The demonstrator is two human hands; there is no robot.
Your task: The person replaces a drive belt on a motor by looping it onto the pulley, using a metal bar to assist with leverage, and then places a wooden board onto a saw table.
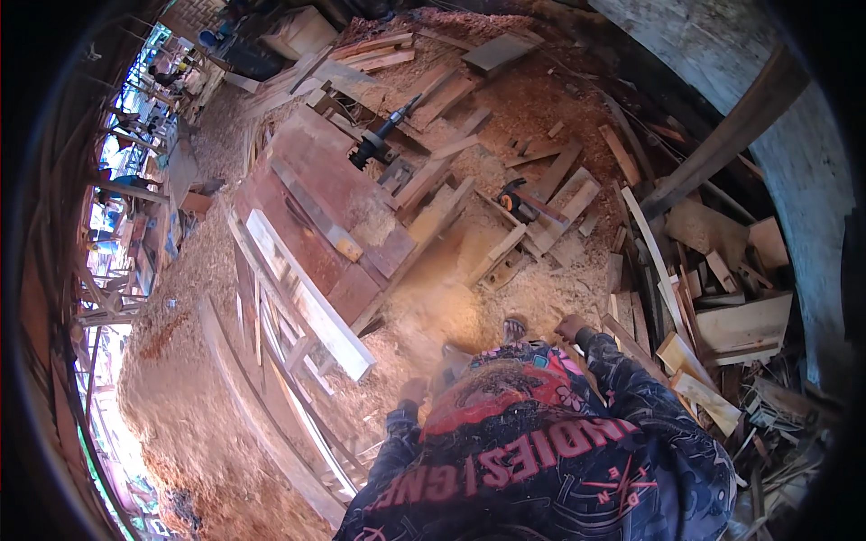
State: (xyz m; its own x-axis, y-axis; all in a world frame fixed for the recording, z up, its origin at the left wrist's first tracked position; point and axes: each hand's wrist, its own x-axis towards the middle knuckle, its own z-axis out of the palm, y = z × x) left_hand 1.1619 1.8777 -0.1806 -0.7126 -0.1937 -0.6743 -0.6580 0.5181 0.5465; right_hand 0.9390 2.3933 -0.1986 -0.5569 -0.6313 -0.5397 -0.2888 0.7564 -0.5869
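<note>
My left hand (413, 391) hangs low in front of my body, beside the near end of a long pale plank (307, 293). It is dim and smeared, so its fingers cannot be made out. On the other side, my right hand (570, 326) hangs over sawdust with its fingers loosely bent and apart, and nothing shows in it. One foot (514, 328) shows between the hands. Ahead lies a large reddish-brown wooden panel (311, 203) with a narrow board (316, 212) across it. Past its right edge is a dark tool with a toothed end (365, 151).
An orange and black power tool (514, 197) rests among wood pieces ahead. Offcuts (744, 329) pile up at the right below a slanting post (731, 135) and a pale wall (803, 180). Long curved boards (257, 419) lie at the left. Sawdust (185, 352) covers much of the ground.
</note>
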